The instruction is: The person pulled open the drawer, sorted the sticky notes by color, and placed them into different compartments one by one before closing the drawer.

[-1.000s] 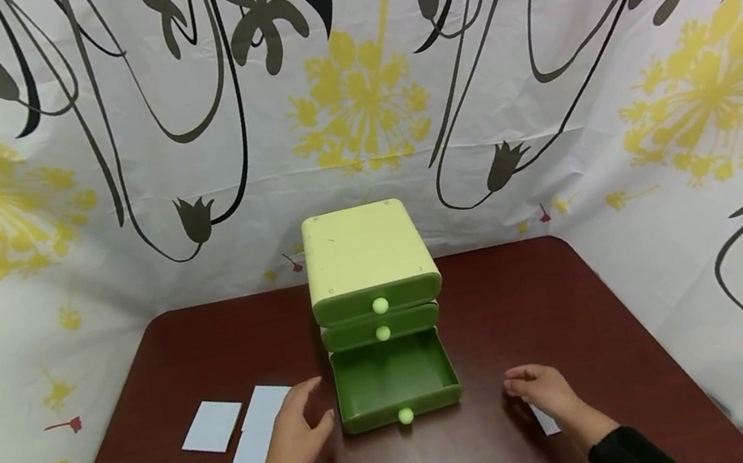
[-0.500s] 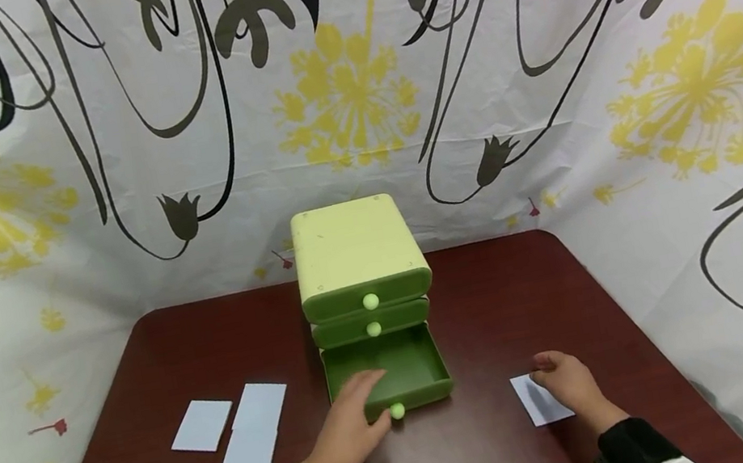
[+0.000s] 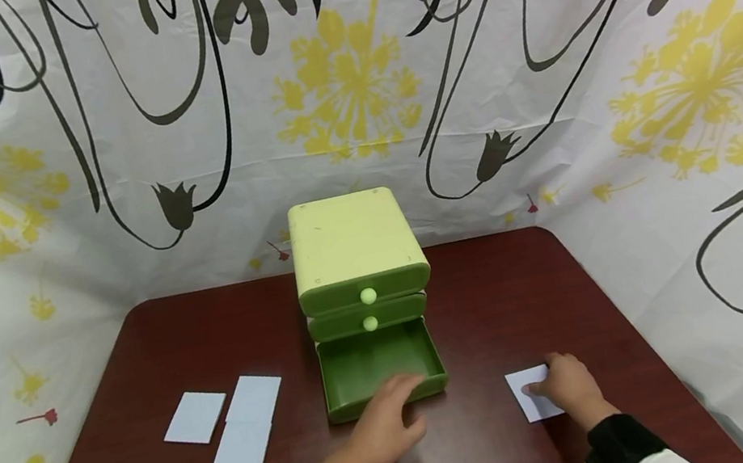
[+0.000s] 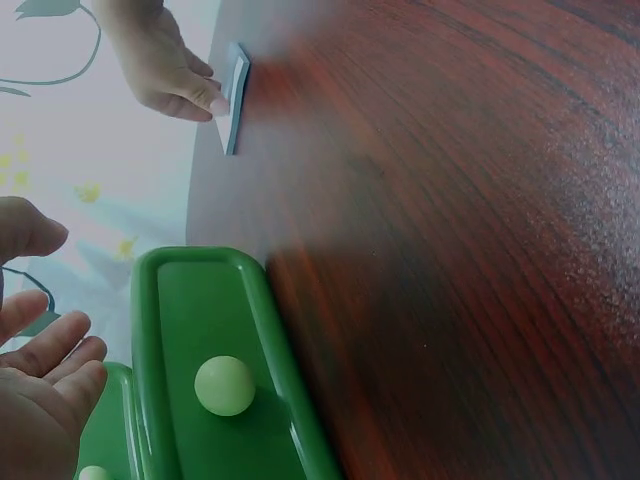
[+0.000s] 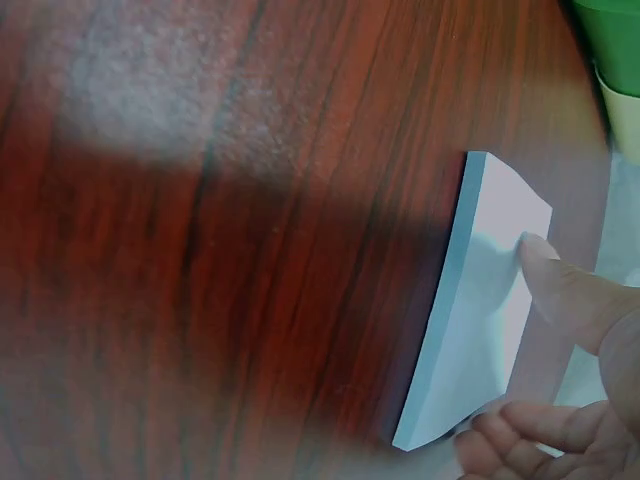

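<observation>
My left hand (image 3: 376,435) hovers in front of the pulled-out bottom drawer (image 3: 371,362) of a small drawer cabinet (image 3: 354,238), fingers apart and holding nothing. Pale yellow outside, the cabinet has green drawer fronts with round light-green knobs (image 4: 225,386). On the right side of the table, my right hand (image 3: 569,388) grips a white square pad of paper (image 5: 475,310). Its thumb lies on the pad's top face and the other fingers curl at one edge; part of the pad is hidden beneath the hand.
Several white paper pieces lie on the left of the dark red-brown table (image 3: 211,332): a separate square (image 3: 194,417), and two (image 3: 252,399) that adjoin. A white cloth (image 3: 218,151) with printed flowers hangs behind and along the sides.
My left hand has moved right, from beside the drawer to in front of it. My right hand shifted right, uncovering more of the pad, and its thumb now rests on it.
</observation>
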Motion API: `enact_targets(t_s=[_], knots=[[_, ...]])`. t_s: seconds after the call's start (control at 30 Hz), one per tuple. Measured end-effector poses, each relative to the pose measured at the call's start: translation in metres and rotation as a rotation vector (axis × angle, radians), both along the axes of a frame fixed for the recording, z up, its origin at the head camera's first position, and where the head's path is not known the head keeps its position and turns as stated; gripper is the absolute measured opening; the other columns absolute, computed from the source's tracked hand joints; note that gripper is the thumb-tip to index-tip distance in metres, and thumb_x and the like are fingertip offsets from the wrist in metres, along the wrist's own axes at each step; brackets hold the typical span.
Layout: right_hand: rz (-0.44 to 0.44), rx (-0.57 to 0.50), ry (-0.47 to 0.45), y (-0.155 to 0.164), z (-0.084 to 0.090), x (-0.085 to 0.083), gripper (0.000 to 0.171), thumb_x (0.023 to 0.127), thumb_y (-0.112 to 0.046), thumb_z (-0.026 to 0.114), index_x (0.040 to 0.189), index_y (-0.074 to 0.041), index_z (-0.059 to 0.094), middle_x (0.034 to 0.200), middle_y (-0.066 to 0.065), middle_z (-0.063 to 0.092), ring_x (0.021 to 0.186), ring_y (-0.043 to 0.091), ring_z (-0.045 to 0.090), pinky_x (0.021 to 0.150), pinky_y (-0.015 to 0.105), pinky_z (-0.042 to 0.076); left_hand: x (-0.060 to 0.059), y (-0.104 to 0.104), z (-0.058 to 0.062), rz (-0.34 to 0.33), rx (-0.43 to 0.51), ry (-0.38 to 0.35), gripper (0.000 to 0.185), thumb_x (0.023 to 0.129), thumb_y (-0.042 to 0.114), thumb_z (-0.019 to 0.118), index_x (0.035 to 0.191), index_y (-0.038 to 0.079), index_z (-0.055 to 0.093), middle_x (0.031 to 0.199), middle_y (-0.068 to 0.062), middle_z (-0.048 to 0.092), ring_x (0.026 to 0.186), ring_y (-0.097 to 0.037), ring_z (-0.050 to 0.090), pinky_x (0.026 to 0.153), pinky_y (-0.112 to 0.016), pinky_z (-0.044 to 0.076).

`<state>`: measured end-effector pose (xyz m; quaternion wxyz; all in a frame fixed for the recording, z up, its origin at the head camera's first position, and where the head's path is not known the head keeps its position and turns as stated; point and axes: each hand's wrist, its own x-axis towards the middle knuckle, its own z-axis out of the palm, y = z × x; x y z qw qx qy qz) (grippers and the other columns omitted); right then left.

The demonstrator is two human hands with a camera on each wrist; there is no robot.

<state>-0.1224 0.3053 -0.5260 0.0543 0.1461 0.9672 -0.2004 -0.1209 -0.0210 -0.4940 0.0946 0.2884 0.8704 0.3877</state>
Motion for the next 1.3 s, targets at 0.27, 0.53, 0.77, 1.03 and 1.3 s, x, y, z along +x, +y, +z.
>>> enact_targets(t_s=[0.27, 0.53, 0.77, 1.03, 1.3], knots=[[-0.057, 0.017, -0.121, -0.006, 0.008, -0.001, 0.062, 0.066, -0.037, 0.088, 0.096, 0.012, 0.065, 0.081, 0.017, 0.065, 0.067, 0.024, 0.051, 0.059, 0.039, 0.045, 0.005, -0.001, -0.004, 0.007, 0.013, 0.027, 0.053, 0.089, 0.012, 0.066, 0.139, 0.009, 0.05, 0.138, -0.006, 0.051, 0.129, -0.026, 0.047, 0.101, -0.042, 0.045], [-0.076, 0.004, -0.138, -0.006, 0.008, -0.002, 0.069, 0.066, -0.036, 0.089, 0.103, 0.017, 0.063, 0.095, 0.026, 0.065, 0.071, 0.024, 0.052, 0.065, 0.04, 0.048, 0.006, -0.001, -0.003, 0.019, 0.013, 0.024, 0.053, 0.089, 0.012, 0.067, 0.139, 0.007, 0.049, 0.138, -0.008, 0.051, 0.129, -0.027, 0.047, 0.101, -0.042, 0.045], [-0.086, -0.012, -0.141, -0.004, 0.004, -0.002, 0.068, 0.065, -0.035, 0.089, 0.099, 0.017, 0.063, 0.096, 0.029, 0.064, 0.076, 0.027, 0.056, 0.072, 0.047, 0.05, 0.007, -0.003, -0.004, 0.029, 0.012, 0.038, 0.054, 0.089, 0.013, 0.068, 0.139, 0.006, 0.049, 0.137, -0.008, 0.051, 0.128, -0.027, 0.048, 0.1, -0.041, 0.046], [-0.086, -0.09, -0.046, -0.002, 0.004, -0.006, 0.065, 0.067, -0.025, 0.089, 0.101, 0.017, 0.053, 0.091, 0.027, 0.06, 0.079, 0.032, 0.057, 0.07, 0.046, 0.05, 0.005, -0.005, -0.003, 0.037, 0.027, 0.034, 0.055, 0.088, 0.013, 0.068, 0.139, 0.004, 0.049, 0.138, -0.01, 0.051, 0.125, -0.028, 0.05, 0.095, -0.037, 0.05], [-0.104, -0.173, 0.022, -0.001, 0.011, -0.004, 0.041, 0.074, -0.014, 0.082, 0.075, -0.001, 0.043, 0.069, 0.006, 0.042, 0.064, 0.021, 0.043, 0.056, 0.029, 0.035, 0.004, -0.006, -0.003, 0.058, 0.021, 0.021, 0.056, 0.088, 0.012, 0.068, 0.14, 0.003, 0.047, 0.139, -0.012, 0.05, 0.127, -0.029, 0.049, 0.098, -0.043, 0.047]])
